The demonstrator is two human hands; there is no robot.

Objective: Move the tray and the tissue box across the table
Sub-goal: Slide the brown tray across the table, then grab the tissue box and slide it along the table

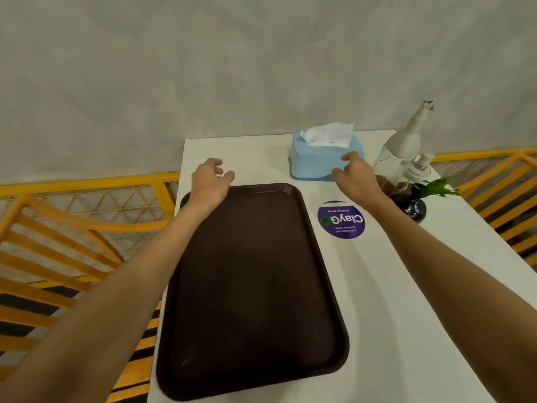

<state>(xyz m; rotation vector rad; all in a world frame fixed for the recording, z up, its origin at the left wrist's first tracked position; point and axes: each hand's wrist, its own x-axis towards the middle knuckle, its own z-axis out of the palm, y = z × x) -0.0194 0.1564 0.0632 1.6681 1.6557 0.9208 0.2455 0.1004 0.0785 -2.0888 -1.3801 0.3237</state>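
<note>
A dark brown tray (250,286) lies lengthwise on the left half of the white table (406,301). A light blue tissue box (316,161) with a white tissue sticking out stands at the far end, right of the tray's far edge. My left hand (210,178) hovers over the tray's far left corner, fingers apart, holding nothing. My right hand (353,177) is at the box's near right corner with fingers spread; I cannot tell whether they touch it.
A white spray bottle (399,146), a small pump bottle (418,170) and a dark vase with green leaves (414,206) stand at the far right. A round purple sticker (341,219) lies flat beside the tray. Orange wooden chairs (72,228) flank the table.
</note>
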